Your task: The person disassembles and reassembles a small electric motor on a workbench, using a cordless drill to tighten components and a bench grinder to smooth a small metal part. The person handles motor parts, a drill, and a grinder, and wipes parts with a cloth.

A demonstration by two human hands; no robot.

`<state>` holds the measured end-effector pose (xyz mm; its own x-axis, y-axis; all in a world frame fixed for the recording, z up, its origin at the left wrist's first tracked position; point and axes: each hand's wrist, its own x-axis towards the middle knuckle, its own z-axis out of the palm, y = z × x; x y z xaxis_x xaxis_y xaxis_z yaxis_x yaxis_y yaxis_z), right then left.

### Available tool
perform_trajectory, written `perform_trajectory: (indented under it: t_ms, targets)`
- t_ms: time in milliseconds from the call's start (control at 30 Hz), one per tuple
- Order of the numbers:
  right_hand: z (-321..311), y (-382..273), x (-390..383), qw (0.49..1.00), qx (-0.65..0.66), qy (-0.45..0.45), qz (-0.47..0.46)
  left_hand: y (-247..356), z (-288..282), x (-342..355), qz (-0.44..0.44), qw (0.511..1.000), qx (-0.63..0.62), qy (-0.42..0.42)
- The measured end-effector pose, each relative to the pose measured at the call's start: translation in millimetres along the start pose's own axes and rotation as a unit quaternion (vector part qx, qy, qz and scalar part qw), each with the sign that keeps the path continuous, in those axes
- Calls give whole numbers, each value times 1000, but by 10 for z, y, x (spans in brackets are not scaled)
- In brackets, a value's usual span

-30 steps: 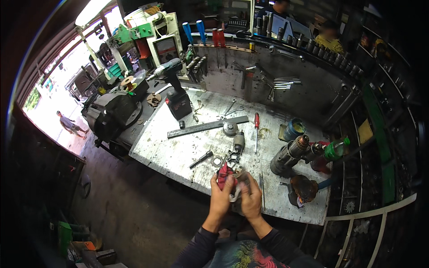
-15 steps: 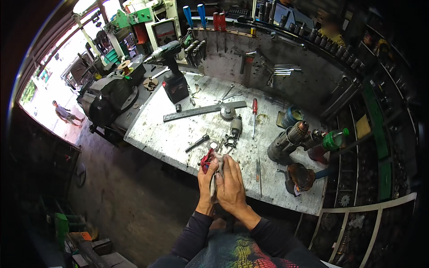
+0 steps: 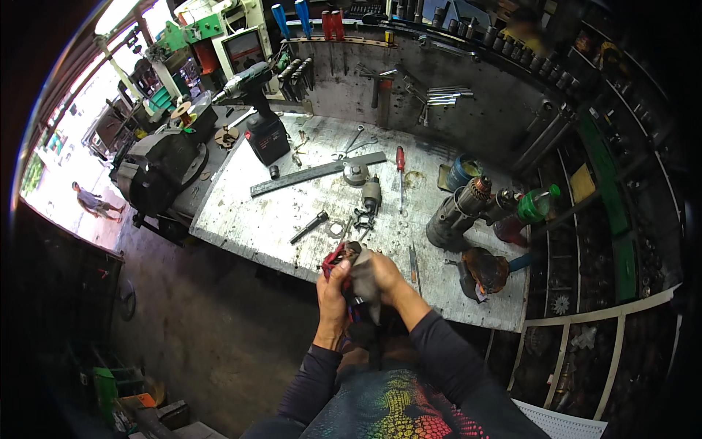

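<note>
My left hand is closed round a red cloth and a small dark metal part at the bench's near edge. My right hand grips a grey rag against that part; its fingertips are partly hidden. Just beyond my hands lie a dark bolt-like tool, a flat metal plate and a cylindrical motor part. A red-handled screwdriver lies farther back. Two long thin tools are at the right of my hands.
The bench carries a power drill, a flat bar, a starter motor, a green bottle and a stained container. Shelving stands right. A person is outside the doorway at left.
My hands have turned the bundle. My right hand has shifted right and the grey rag now covers more of the held part. The view has moved, so the bench appears higher and farther left.
</note>
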<state>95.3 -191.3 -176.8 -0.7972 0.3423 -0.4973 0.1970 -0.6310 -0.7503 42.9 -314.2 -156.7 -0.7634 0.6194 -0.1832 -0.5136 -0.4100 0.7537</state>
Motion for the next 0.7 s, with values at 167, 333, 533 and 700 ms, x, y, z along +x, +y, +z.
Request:
perform_trajectory:
  t_ms: [167, 333, 533, 700]
  targets:
    - [-280, 59, 322, 984, 51, -126, -112, -2, 59, 101, 47, 995, 83, 18]
    - [319, 218, -260, 748, -462, 221, -423, 111, 26, 179, -28, 993, 100, 49]
    - [215, -240, -151, 985, -142, 100, -21, -24, 11, 65, -43, 997, -33, 61]
    - [362, -8, -300, 801, -543, 139, -208, -121, -120, 177, -16, 992, -99, 70]
